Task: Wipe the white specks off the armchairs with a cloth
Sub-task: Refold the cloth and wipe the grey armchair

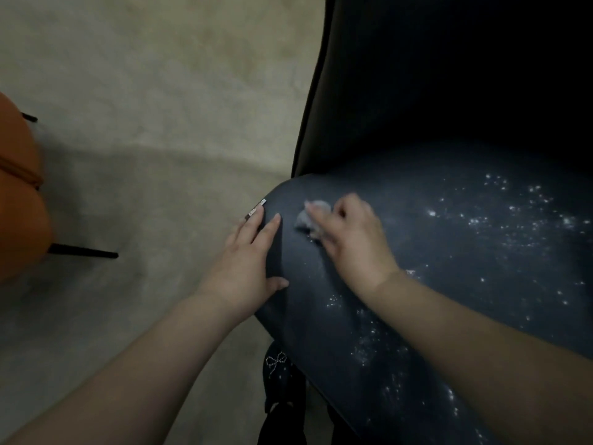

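Dark blue upholstery covers one armchair (449, 252), its seat scattered with white specks (513, 216), thickest at the right and along the front edge. One right hand (349, 239) pinches a small grey cloth (313, 216) against the seat's left corner. One left hand (247, 268) rests flat, fingers straight, on the seat's edge. A second, orange armchair (19, 194) stands well apart on the beige floor (160, 107).

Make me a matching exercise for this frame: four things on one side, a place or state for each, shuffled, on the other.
1. left hand
2. right hand
3. white specks
4. orange chair

A. scattered over the dark seat
B. at the frame's left edge
C. flat on the seat's left rim
D. holds the grey cloth

Pairs: 1-C, 2-D, 3-A, 4-B
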`<state>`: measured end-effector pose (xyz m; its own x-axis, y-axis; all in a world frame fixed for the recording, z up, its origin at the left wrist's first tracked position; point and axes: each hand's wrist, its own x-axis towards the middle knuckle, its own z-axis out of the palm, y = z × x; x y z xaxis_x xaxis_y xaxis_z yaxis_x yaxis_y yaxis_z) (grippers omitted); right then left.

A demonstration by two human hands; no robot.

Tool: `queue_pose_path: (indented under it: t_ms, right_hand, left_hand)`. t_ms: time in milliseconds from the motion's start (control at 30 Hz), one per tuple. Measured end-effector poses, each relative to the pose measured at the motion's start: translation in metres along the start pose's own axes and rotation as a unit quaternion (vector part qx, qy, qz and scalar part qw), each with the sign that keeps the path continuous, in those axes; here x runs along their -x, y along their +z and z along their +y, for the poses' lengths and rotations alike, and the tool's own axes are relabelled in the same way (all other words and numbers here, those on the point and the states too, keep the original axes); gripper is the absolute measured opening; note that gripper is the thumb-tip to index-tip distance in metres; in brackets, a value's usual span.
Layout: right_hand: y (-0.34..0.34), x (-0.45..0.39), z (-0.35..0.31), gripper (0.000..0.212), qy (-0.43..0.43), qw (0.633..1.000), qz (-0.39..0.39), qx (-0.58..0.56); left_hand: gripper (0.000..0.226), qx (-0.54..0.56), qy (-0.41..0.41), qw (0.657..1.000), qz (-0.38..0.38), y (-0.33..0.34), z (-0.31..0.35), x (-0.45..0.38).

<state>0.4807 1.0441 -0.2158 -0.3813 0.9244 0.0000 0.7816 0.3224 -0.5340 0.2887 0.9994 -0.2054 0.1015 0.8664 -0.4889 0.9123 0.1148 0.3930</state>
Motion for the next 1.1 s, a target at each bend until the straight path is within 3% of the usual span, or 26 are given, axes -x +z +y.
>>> queue_pose_path:
  t_ms: [100, 233, 300, 367, 400, 467, 533, 667, 733, 767, 833, 933, 1000, 1100]
  right_hand:
    - [-0.026, 0.028, 0.029, 0.049, -0.036, 0.999, -0.004, 0.024]
    - [-0.028, -0.017, 0.053, 0.035, 0.095, 0.989, 0.095, 0.054]
    - [-0.011, -0.035, 0.033, 0.022, 0.125, 0.987, 0.104, -0.002]
    - [0.004, -0.022, 0.006, 0.023, 0.065, 0.995, 0.081, 0.006]
    - [0.006, -0.005, -0.003, 0.021, 0.001, 0.999, 0.031, -0.008]
    - [-0.003, 0.028, -0.002, 0.04, -0.086, 0.996, -0.024, 0.014]
    - [-0.022, 0.038, 0.014, 0.048, -0.098, 0.994, -0.038, 0.008]
    - [-0.015, -0.002, 0.03, 0.025, 0.064, 0.994, 0.09, 0.028]
    - [-0.001, -0.011, 0.01, 0.017, 0.12, 0.986, 0.113, -0.018]
    - [0.006, -0.004, -0.001, 0.016, 0.088, 0.993, 0.08, -0.017]
    - [0.012, 0.03, -0.01, 0.037, -0.065, 0.998, -0.014, 0.016]
    - [-0.015, 0.062, 0.011, 0.043, -0.139, 0.988, -0.064, 0.016]
    - [-0.027, 0.054, 0.031, 0.041, -0.102, 0.994, -0.029, 0.034]
    - [-0.024, 0.018, 0.032, 0.038, 0.05, 0.996, 0.064, 0.031]
  left_hand:
    - [0.106, -0.006, 0.011, 1.0, 0.004, 0.001, -0.002, 0.003]
    - [0.106, -0.003, 0.009, 1.0, 0.003, 0.001, 0.0, 0.005]
    - [0.106, 0.002, 0.006, 1.0, 0.003, 0.002, 0.002, 0.005]
    - [0.106, 0.0, 0.007, 1.0, 0.006, 0.002, 0.002, 0.006]
    - [0.106, -0.002, 0.01, 1.0, 0.011, 0.002, 0.001, 0.006]
    - [0.107, -0.008, 0.015, 1.0, 0.011, 0.002, 0.001, 0.007]
    - [0.109, -0.016, 0.019, 1.0, 0.005, 0.003, 0.001, 0.009]
    - [0.111, -0.017, 0.013, 1.0, 0.007, 0.002, 0.005, 0.011]
    - [0.111, -0.022, 0.011, 1.0, 0.005, 0.002, 0.008, 0.011]
    - [0.111, -0.023, 0.011, 1.0, 0.007, 0.003, 0.008, 0.012]
    - [0.111, -0.021, 0.02, 1.0, 0.008, 0.003, 0.009, 0.014]
    - [0.112, -0.03, 0.029, 0.999, 0.001, 0.005, 0.01, 0.017]
    - [0.112, -0.036, 0.029, 0.999, 0.003, 0.006, 0.011, 0.019]
    - [0.112, -0.032, 0.027, 0.999, 0.008, 0.008, 0.012, 0.019]
